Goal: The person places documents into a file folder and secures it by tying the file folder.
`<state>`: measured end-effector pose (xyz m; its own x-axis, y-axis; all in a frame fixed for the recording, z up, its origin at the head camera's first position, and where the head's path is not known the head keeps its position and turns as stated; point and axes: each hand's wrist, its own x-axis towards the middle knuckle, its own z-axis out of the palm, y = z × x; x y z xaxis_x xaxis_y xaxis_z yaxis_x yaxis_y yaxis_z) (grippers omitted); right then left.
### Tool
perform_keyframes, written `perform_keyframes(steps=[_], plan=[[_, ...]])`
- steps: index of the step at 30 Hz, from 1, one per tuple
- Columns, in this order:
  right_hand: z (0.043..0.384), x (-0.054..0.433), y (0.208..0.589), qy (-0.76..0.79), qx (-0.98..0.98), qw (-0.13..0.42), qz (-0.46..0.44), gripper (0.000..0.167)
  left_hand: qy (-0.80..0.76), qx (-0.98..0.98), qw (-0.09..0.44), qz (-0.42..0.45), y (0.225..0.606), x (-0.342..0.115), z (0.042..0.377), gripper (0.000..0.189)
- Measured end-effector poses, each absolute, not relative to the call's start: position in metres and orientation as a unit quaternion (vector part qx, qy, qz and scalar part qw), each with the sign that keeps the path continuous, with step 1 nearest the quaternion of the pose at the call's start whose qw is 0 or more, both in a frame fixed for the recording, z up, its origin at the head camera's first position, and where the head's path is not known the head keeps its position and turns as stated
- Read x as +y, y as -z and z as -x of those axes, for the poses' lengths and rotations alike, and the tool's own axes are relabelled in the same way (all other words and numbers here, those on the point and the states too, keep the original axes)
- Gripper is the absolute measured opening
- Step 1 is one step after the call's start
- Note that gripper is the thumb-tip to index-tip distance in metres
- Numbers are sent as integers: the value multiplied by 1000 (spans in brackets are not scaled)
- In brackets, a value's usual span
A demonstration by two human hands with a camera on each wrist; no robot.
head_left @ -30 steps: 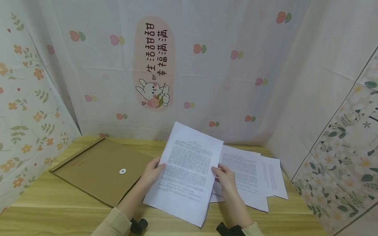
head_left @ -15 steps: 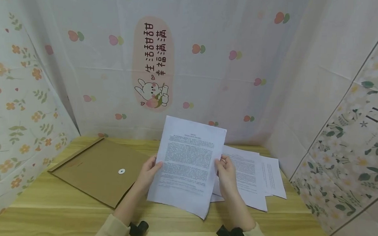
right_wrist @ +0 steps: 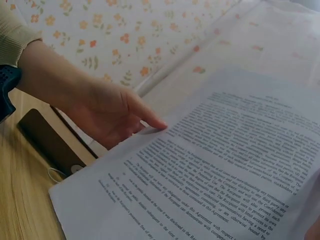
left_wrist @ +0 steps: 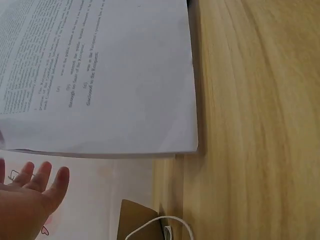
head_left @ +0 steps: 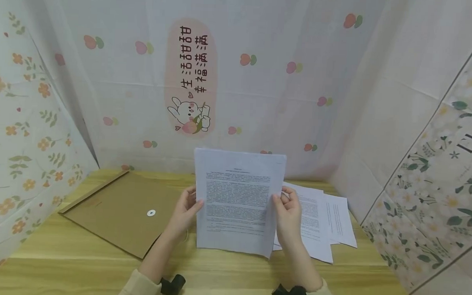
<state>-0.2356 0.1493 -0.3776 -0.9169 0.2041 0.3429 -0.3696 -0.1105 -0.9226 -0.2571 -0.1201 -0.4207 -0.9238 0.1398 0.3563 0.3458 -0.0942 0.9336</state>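
A stack of printed paper sheets stands nearly upright above the middle of the table, its text side toward me. My left hand pinches its left edge, thumb on the front and the other fingers behind. On the opposite edge my right hand grips the same way. The left wrist view shows the lower corner of the sheets close over the wood, with the left fingers beyond the edge. In the right wrist view the left thumb lies on the margin of the sheets.
A brown paper document envelope with a white round button and a string lies at the left of the wooden table. More printed sheets lie spread out at the right. A patterned curtain hangs behind the table.
The stack of sheets has turned from a tilted slant to nearly straight and upright, its bottom edge rising. Both hands have kept hold of its sides.
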Motion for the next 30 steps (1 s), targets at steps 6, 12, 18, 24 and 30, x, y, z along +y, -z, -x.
perform_keyframes(steps=[6,12,18,24,30], plan=[[234,149,375,-756,-623,189,-69,21,714,-668,33,205,413,-124,258,63],[233,148,374,-760,-623,169,-69,22,706,-660,-29,253,405,-126,254,44],[235,149,376,-752,-643,128,-71,28,717,-657,-33,230,400,-123,250,39],[239,152,387,-712,-699,43,-52,28,777,-612,26,141,393,-124,244,34],[243,156,402,-699,-712,-18,-61,34,817,-566,83,67,384,-133,240,29]])
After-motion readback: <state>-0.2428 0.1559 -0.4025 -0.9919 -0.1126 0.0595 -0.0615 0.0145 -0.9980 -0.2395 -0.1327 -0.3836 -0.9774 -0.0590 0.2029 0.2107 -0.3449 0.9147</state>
